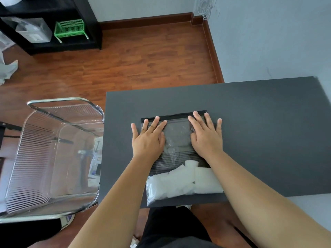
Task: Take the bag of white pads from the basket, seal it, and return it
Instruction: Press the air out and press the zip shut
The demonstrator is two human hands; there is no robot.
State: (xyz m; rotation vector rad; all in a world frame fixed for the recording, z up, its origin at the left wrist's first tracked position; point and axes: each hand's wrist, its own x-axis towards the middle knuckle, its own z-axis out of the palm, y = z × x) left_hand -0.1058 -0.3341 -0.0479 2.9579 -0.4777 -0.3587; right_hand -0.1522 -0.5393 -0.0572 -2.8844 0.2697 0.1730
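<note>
A clear zip bag [178,140] lies flat on the dark table [259,140], its black zip strip at the far end. White pads [184,183] are bunched in the bag's near end by the table's front edge. My left hand [148,138] rests palm down on the bag's left part, fingers spread and reaching the zip strip. My right hand [206,135] presses flat on the right part, fingertips at the strip too. Neither hand grips anything. Whether the zip is closed cannot be told.
A clear ribbed basket [48,158] with a chrome rim stands left of the table, with a few packets low at its right side. A black shelf unit [53,24] holding a green rack stands at the back left on the wooden floor. A grey wall runs along the right.
</note>
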